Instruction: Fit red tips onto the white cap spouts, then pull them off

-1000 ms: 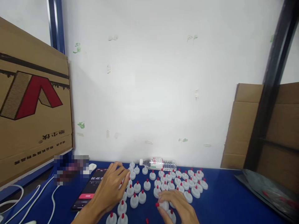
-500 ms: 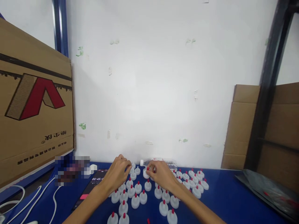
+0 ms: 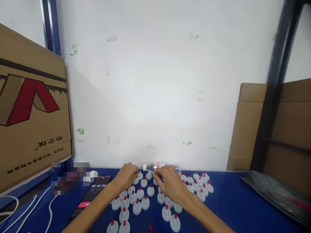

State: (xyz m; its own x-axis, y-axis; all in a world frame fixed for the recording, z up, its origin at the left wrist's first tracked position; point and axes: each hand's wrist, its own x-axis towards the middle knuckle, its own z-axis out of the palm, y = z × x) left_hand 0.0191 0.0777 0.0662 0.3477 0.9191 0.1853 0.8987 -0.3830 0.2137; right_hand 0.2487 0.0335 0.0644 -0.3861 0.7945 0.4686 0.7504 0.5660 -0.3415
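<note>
White caps point(image 3: 141, 204), each a squat dome topped by a red nozzle tip, stand upright in loose rows on the blue tabletop point(image 3: 233, 210); a denser cluster sits at 3 o'clock of the group; one cap point(image 3: 175, 223) stands nearest at 6 o'clock; a loose red tip point(image 3: 150, 228) lies beside it.

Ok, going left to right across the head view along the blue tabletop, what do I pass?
White cables → black phone showing a timer → left hand → right hand → cluster of white caps with red tips → dark plastic bag.
</note>
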